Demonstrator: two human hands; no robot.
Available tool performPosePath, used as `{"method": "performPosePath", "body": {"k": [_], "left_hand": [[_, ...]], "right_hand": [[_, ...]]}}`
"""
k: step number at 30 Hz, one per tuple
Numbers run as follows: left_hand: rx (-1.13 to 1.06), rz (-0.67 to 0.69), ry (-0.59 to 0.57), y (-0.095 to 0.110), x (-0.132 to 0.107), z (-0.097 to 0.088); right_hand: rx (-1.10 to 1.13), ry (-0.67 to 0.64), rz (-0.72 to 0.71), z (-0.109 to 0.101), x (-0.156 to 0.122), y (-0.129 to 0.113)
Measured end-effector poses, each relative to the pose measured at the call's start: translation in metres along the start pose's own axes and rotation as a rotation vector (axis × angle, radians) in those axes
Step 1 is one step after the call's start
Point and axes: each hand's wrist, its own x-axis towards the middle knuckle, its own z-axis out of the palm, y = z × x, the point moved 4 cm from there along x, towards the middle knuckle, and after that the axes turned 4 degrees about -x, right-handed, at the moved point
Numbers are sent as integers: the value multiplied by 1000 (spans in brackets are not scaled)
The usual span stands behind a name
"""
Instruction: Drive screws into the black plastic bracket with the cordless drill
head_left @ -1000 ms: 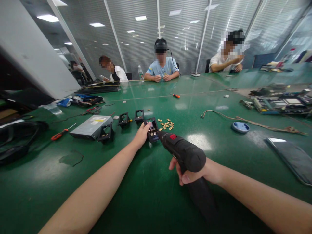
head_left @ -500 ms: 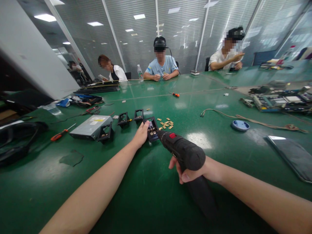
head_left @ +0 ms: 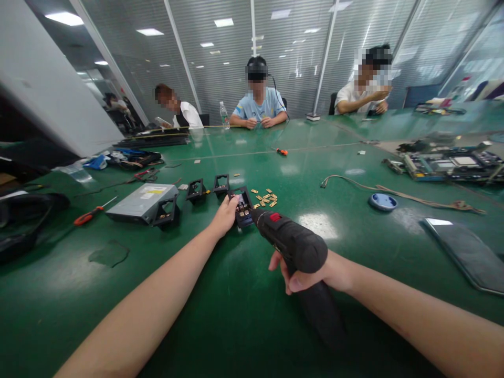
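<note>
My left hand (head_left: 225, 215) grips the left side of a black plastic frame (head_left: 246, 216) on the green table; small brass-coloured parts show inside it. In my right hand (head_left: 301, 275) is a black cordless drill (head_left: 293, 236) with a red switch on top, its fingers wrapped round the handle. The drill's nose points at the right edge of the frame; whether the tip touches anything is hidden. Just beyond lie several small brass plates (head_left: 268, 198). To the left stand similar black frames, one (head_left: 167, 212) against a silver disc drive (head_left: 136, 203).
An orange screwdriver (head_left: 90, 215) lies left, another (head_left: 282, 152) farther back. On the right are a blue round lid (head_left: 382, 202), a phone (head_left: 466, 254), a cable (head_left: 397, 194) and circuit boards (head_left: 452, 163). Several people sit across the table, near a water bottle (head_left: 224, 115).
The whole view has shifted slightly, with objects sitting a little farther left and up. Both hands keep their hold on the frame and the drill, which stay in nearly the same position relative to each other.
</note>
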Motion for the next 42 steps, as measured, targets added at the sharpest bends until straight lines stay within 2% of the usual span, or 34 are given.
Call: {"method": "performPosePath", "body": {"k": [8, 16, 24, 42], "left_hand": [[0, -28, -27, -9, 4, -1], [-16, -36, -31, -9, 3, -1], [-2, -38, -23, -6, 2, -1], [-2, -52, -22, -17, 7, -5]], "right_hand": [[-29, -26, -47, -3, 2, 2], [-45, -18, -48, -2, 0, -1], [-26, -3, 16, 1, -1, -7], [-44, -2, -16, 1, -1, -7]]}}
